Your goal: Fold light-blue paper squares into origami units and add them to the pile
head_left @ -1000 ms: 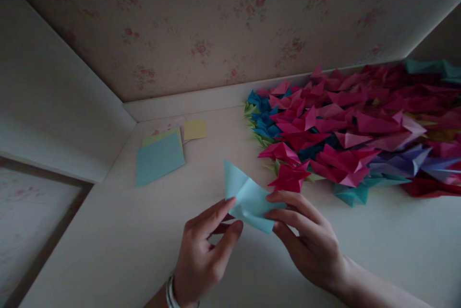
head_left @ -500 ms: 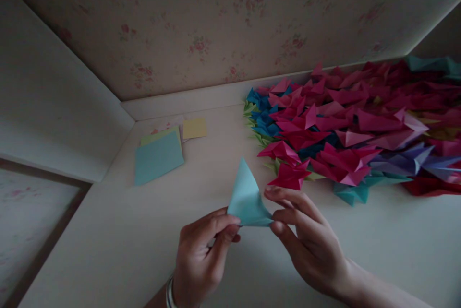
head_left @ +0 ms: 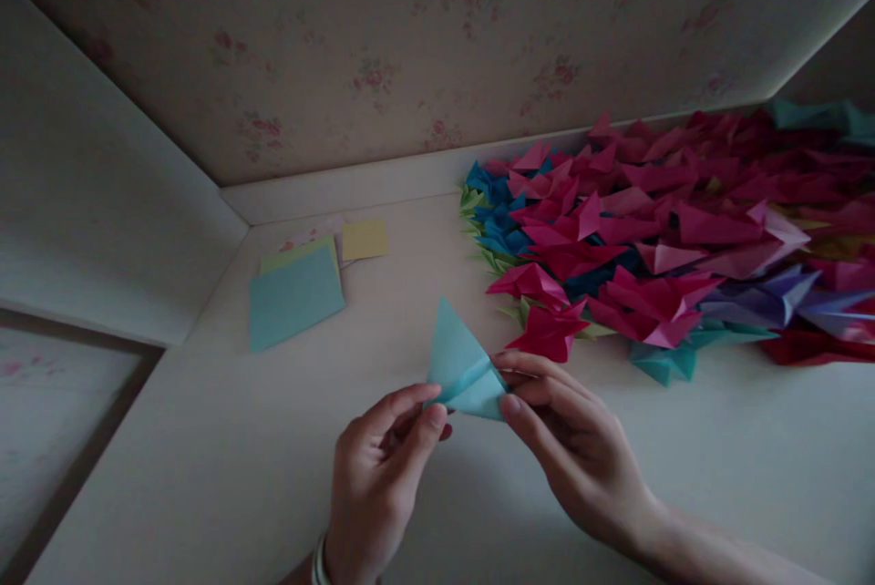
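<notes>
A light blue piece of origami paper point(head_left: 452, 353), folded into a pointed triangular shape, is held between both hands above the white table. Its tip points up and away, and a crease or flap edge runs slantwise across its lower part. My left hand point(head_left: 386, 453) pinches the left corner between thumb and index finger. At the opposite corner, my right hand point(head_left: 571, 430) has its thumb on the front and its fingers behind the paper. The fingertips behind it are partly hidden.
Many folded paper cranes point(head_left: 635, 230), pink, red, blue, green and purple, cover the table's right rear. Left of centre lie light blue paper sheets point(head_left: 295, 298) over a green one, beside a yellow paper square point(head_left: 365, 240). A white board point(head_left: 102, 175) and floral wall border the table point(head_left: 205, 466).
The bottom edge of the light blue paper has been turned up into a slanting flap. My right thumb has moved onto the paper's front and pinches it.
</notes>
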Demonstrator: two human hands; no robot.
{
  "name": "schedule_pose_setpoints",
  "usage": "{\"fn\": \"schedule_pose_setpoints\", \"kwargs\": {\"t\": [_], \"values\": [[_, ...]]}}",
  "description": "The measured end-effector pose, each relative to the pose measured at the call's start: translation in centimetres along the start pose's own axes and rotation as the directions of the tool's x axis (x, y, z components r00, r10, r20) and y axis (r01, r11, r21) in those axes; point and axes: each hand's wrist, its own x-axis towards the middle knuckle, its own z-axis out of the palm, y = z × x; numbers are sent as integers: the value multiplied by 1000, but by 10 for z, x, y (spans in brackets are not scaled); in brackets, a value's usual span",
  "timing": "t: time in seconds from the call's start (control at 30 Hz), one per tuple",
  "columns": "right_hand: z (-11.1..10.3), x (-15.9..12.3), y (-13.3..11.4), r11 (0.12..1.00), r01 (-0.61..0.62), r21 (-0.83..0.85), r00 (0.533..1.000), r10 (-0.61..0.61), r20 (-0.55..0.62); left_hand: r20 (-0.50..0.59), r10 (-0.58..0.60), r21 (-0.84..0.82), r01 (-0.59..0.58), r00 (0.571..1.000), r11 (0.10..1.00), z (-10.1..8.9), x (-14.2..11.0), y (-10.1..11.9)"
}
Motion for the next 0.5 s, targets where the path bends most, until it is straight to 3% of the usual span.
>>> {"fn": "schedule_pose_setpoints", "kwargs": {"t": [0.07,0.27,0.5], "values": [[0,0,0,1000,-23,15,1000,23,-11,17,14,50,-15,1000,999,-2,1,0],[-2,1,4,997,-73,21,995,74,-60,160,194,338,-239,968,910,-6,3,4],[-2,2,-3,1000,13,1,999,-13,-34,92,148,231,-166,985,959,-1,2,8]]}}
